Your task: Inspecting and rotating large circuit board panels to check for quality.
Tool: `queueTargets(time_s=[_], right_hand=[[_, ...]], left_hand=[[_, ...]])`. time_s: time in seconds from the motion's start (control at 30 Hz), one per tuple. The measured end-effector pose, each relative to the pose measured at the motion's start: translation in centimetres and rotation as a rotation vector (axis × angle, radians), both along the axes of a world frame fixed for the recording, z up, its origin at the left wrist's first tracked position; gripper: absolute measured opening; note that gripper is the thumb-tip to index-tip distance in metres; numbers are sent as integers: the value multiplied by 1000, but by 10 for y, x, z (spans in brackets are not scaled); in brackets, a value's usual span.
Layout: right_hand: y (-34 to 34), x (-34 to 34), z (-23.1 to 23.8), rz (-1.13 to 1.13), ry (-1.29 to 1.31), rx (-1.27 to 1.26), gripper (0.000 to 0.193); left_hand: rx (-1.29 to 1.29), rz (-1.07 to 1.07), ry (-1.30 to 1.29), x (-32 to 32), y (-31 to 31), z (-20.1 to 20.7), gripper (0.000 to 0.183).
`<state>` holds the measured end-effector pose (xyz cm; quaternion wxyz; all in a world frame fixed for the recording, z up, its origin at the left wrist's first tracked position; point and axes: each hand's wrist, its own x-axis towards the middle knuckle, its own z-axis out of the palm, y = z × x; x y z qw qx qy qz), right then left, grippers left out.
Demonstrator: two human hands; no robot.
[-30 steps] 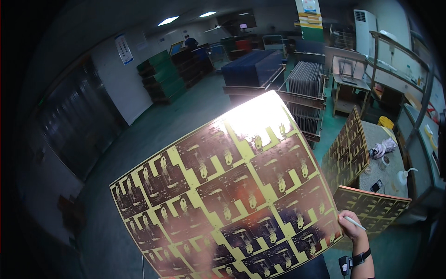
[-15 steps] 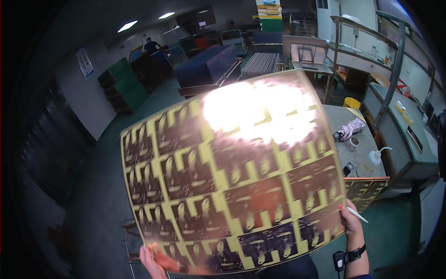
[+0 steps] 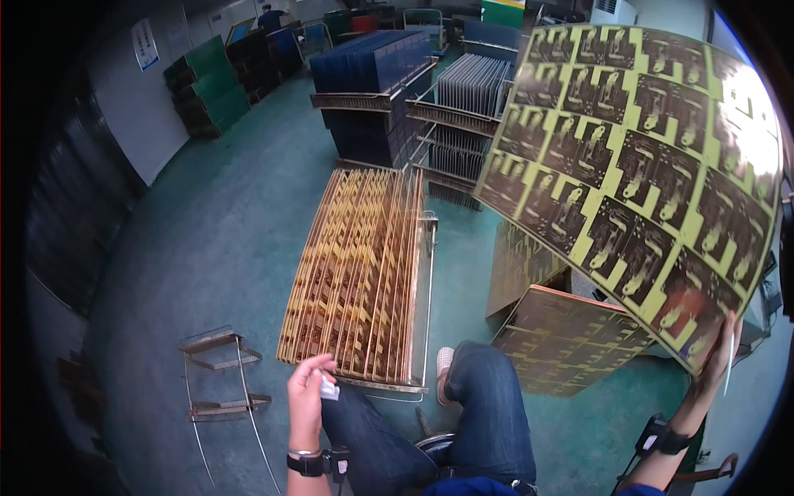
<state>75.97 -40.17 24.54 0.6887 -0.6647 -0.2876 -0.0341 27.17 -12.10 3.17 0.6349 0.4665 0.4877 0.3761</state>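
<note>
While the person (image 3: 488, 388) sat, right hand (image 3: 721, 345): was clamped on the lower corner of a yellow-and-dark panel (image 3: 616, 157), raised and tilted at the right; a white stick (image 3: 730, 364) jutted beside it.
Left hand (image 3: 308, 387): was well apart, pinching a small white piece (image 3: 329, 388).
Metal rack (image 3: 389, 385): stood ahead, holding upright boards (image 3: 351, 273).

A large, thin board (image 3: 612, 124) is held up and tilted by the right hand (image 3: 721, 351), gripped near its lower corner. Its face is covered with dark, repeated shapes divided by yellow-green bands, and a white glare is thrown across its upper right part. A slim white stick (image 3: 729, 372) is kept in the same hand, its free end pointed downward. A small white piece (image 3: 329, 389) is held by the thumb and fingers of the left hand (image 3: 306, 387).
</note>
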Motion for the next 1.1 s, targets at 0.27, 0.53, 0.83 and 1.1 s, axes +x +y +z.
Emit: queueTargets(time_s=[0.27,0.53,0.83,1.1], right_hand=[[136,47,-38,-22,-298,-600,28],[213,180,-207,-101,-506,-892,33],[255,165,-300,-120,-317,-1050,31],[232,122,-230,121,-393,-766,32]], left_hand=[[-185,64,57,-25,-60,-35,22],[-375,111,125,-34,-105,-75,21],[-413,255,150,-37,-117,-95,21],[-339,330,192,-30,-116,-106,22]])
